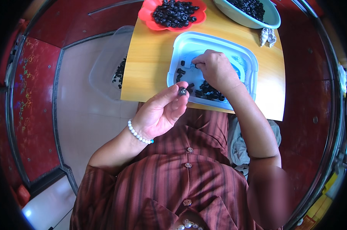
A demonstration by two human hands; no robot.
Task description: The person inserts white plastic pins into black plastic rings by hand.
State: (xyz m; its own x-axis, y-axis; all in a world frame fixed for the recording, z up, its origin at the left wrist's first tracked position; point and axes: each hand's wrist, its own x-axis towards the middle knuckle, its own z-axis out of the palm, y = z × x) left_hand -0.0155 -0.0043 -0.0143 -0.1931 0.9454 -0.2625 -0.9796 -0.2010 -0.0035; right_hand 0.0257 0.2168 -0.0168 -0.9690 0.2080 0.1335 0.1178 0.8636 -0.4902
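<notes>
My left hand (158, 107) is raised just in front of the tray's near left corner, palm up. Its thumb and fingertips pinch a small black ring-like piece (182, 91) with its end facing up. Over the light blue plastic tray (198, 44), my right hand (218, 71) points left with thumb and forefinger pressed together. Whatever lies in that pinch is too small to make out. Inside the tray, a pile of small black tubular pieces (208, 92) sits at the near side, partly under my right wrist. Several loose ones are scattered along the left side.
A red scalloped dish (144, 14) and a pale green basin (254, 23), both holding black pieces, stand at the far side of the wooden table (145, 65). Beside the basin lies a crumpled whitish item (268, 37). A clear bin (100, 67) is on the floor, left.
</notes>
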